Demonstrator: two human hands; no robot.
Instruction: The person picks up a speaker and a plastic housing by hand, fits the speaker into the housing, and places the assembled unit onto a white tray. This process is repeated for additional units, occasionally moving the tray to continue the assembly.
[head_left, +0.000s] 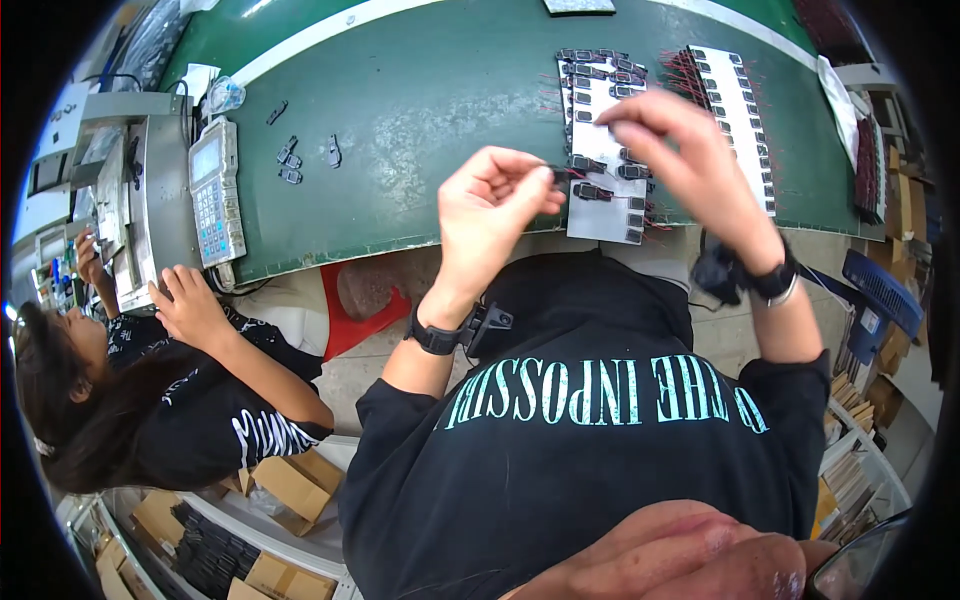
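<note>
My left hand [492, 205] is closed in a pinch at the left edge of a white board [600, 222]. Between its thumb and forefinger is a small black module [560, 178], and thin red wires show beside it. My right hand [690, 155] reaches over the same board from the right, thumb and forefinger brought together. Whatever lies at those fingertips is too small to make out. Rows of black modules with red wires, such as one near my left fingertips [592, 191], lie on the board, partly covered by my right hand.
A second white board [735, 120] with more wired modules lies to the right. Several loose black parts [288, 155] rest on the green table [400, 100] at left, near a grey keypad device [215, 190]. A co-worker's hand [190, 305] is at a machine on the left. A blue fan [882, 290] stands at right.
</note>
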